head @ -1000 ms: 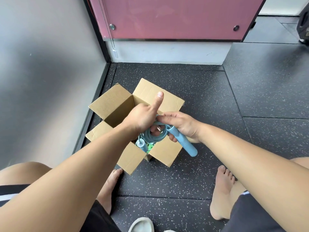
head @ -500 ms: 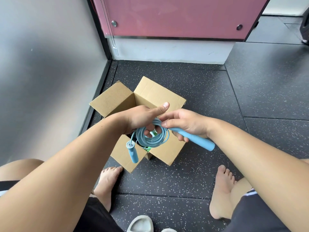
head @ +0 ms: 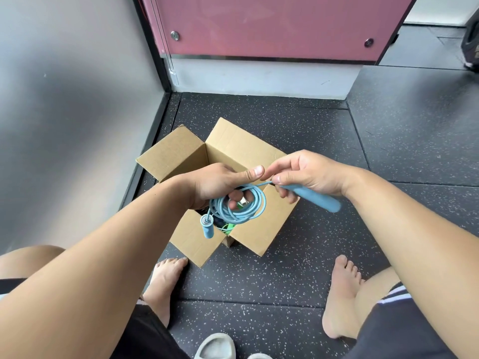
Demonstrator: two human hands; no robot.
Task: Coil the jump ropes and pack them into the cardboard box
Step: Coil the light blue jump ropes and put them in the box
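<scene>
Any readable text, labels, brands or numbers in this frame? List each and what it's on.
No readable text anywhere.
cardboard box: plain flaps, no print showing.
blue jump rope: no logo visible on either handle.
pink panel: two screws only, no sign.
dark object at the far right edge: any marking is too blurred to read.

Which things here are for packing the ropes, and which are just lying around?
For the job:
- blue jump rope, held by the left hand and right hand
- cardboard box
- green rope inside the box

Just lying about:
- white slipper
- dark bag
</scene>
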